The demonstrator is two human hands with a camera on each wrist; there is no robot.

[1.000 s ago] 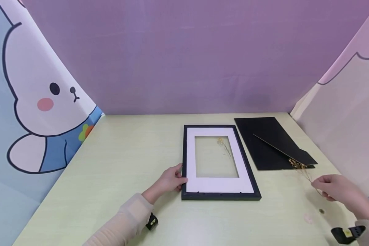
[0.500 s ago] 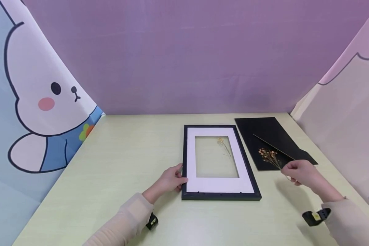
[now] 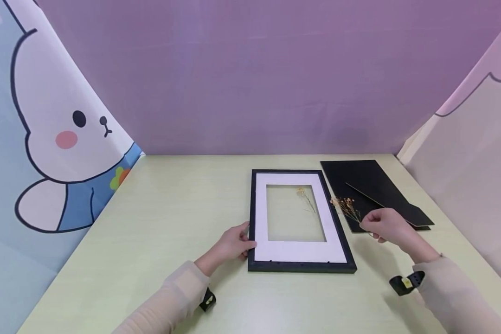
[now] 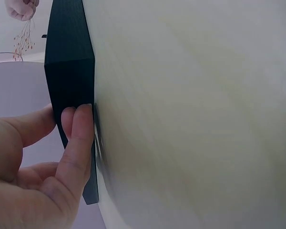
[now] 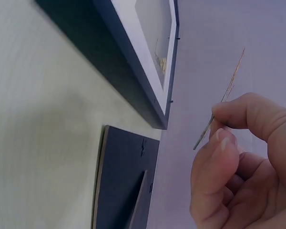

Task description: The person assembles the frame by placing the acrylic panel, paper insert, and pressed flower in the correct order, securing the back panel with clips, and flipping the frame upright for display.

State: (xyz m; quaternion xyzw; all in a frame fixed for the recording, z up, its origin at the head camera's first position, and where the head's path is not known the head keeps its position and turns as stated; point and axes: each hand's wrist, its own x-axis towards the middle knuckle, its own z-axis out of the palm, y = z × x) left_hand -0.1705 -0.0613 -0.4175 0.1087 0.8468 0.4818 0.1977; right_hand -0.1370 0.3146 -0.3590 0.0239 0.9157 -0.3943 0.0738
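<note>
A black picture frame point(image 3: 302, 267) with a white mat point(image 3: 294, 252) lies on the table, and a small yellow dried flower point(image 3: 305, 197) shows inside its window. My left hand point(image 3: 231, 243) grips the frame's left side near the lower corner; in the left wrist view its thumb and fingers point(image 4: 78, 129) press against the black edge. Just right of the frame, above the table, my right hand point(image 3: 385, 226) pinches a brown dried flower sprig point(image 3: 347, 208) by its stem. The sprig's head points left and overlaps the frame's right edge. The right wrist view shows its thin stem point(image 5: 224, 100) between thumb and fingers.
A black backing board point(image 3: 355, 176) with a fold-out stand leg point(image 3: 413, 214) lies right of the frame. The pale table point(image 3: 183, 199) is bounded by a purple wall point(image 3: 254, 83) behind and printed panels at both sides.
My right hand has moved left with the dried flower sprig, from the table's right side over the backing board to the frame's right edge. My left hand stays on the frame.
</note>
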